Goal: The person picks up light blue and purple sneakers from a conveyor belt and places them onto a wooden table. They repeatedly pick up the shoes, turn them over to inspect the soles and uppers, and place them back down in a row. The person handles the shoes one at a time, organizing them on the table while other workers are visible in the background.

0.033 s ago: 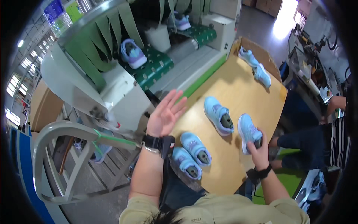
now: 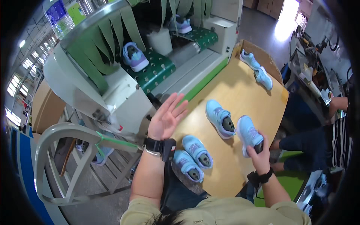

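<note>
My right hand (image 2: 261,155) grips a light blue sneaker (image 2: 247,131) by its heel end, fingers wrapped round it, toe pointing away from me. Dark filling shows in the sneaker's opening. To its left a matching sneaker (image 2: 216,114) rests on the wooden table (image 2: 245,97). My left hand (image 2: 165,118) holds nothing; its palm is turned up and the fingers are stretched out, near the table's left edge. Just right of my left wrist, two more light blue sneakers lie side by side, one sneaker (image 2: 195,148) partly against the other sneaker (image 2: 187,165).
Beyond the table's left edge stands a machine with a green belt (image 2: 159,71) carrying a sneaker (image 2: 135,58) in front of hanging strips. Two sneakers (image 2: 263,78) lie at the far table end by a cardboard edge (image 2: 264,56). A grey rack (image 2: 71,161) stands left; another person (image 2: 315,144) is at right.
The sneaker in my right hand has shifted very slightly left, closer to the one beside it. My left hand stays open in nearly the same pose.
</note>
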Available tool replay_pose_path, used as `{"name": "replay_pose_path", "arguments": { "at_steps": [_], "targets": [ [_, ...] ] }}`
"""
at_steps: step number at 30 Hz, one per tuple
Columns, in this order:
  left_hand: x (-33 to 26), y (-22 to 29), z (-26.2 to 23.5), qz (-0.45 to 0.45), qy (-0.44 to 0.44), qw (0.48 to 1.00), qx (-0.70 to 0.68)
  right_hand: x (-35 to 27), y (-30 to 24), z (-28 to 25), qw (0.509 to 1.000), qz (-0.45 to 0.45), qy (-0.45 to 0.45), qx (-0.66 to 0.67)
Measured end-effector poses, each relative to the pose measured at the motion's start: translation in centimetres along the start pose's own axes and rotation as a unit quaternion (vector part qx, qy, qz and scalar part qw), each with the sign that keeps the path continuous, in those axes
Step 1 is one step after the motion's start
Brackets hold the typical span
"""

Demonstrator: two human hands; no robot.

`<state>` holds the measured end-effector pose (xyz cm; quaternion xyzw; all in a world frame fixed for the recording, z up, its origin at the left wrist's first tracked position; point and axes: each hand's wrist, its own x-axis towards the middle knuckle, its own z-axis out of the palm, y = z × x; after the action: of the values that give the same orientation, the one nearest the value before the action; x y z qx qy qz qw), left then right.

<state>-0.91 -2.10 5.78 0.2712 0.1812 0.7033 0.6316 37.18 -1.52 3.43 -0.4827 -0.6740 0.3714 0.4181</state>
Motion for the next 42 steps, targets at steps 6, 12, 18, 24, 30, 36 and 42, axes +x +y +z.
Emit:
{"name": "replay_pose_path", "arguments": {
  "at_steps": [6, 12, 18, 24, 30, 36, 42],
  "targets": [
    [0.2, -0.6, -0.1, -0.008, 0.005, 1.000, -0.012, 1.3, -5.2, 6.7, 0.964, -0.206, -0.120, -0.114],
    [0.4, -0.7, -0.2, -0.007, -0.015, 1.000, 0.013, 2.8, -1.1, 8.7, 0.962, -0.143, -0.204, -0.111],
    [0.6, -1.0, 0.2, -0.016, 0.014, 0.999, 0.027, 13.7, 0.2, 2.0, 0.969, -0.175, -0.092, -0.148],
    [1.8, -1.7, 0.6, -0.032, 0.012, 0.997, 0.068, 30.6, 15.1, -8.0, 0.891, -0.084, 0.228, -0.384],
    [1.3, -1.5, -0.3, -0.024, 0.019, 0.995, 0.090, 30.9, 18.0, -5.4, 0.966, 0.111, 0.103, -0.207],
    [2.1, -2.1, -0.1, -0.031, 0.016, 0.996, 0.083, 24.1, 15.8, -7.1, 0.984, -0.012, 0.109, -0.140],
    [1.6, -2.3, 0.5, -0.034, 0.014, 0.995, 0.091, 17.0, 3.8, -7.5, 0.992, 0.052, -0.084, -0.081]
  ]
}}
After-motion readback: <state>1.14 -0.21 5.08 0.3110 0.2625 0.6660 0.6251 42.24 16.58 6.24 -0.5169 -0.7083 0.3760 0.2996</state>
